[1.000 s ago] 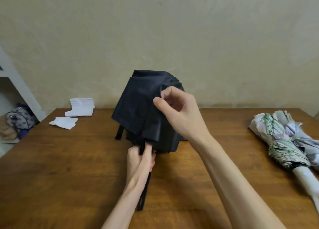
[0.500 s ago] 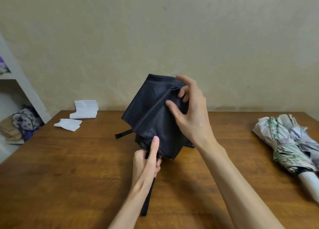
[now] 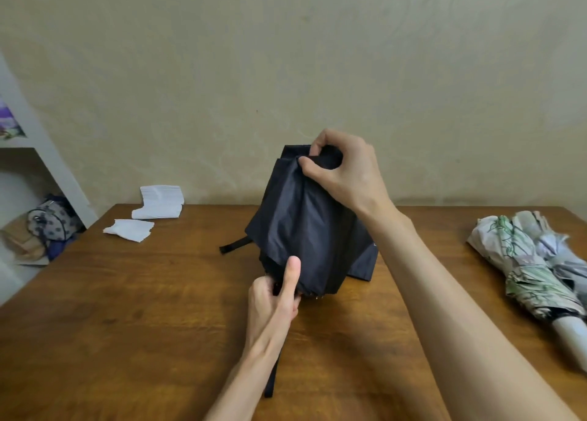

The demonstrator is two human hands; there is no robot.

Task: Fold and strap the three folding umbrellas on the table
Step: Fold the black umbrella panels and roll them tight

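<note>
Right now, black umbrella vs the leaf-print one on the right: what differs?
Colour: the black umbrella is plain; the leaf-print umbrella is pale with green leaves. Pose: the black umbrella is held up, left hand gripping its lower end, right hand pinching its top; the leaf-print umbrella lies on the table, untouched. Shared: both are collapsed.

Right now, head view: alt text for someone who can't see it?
A person's left hand grips the lower end of a black fabric folding umbrella, held roughly upright over a brown wooden table, while the right hand pinches the canopy's top. A leaf-print folding umbrella and a grey folding umbrella lie at the right edge.
</note>
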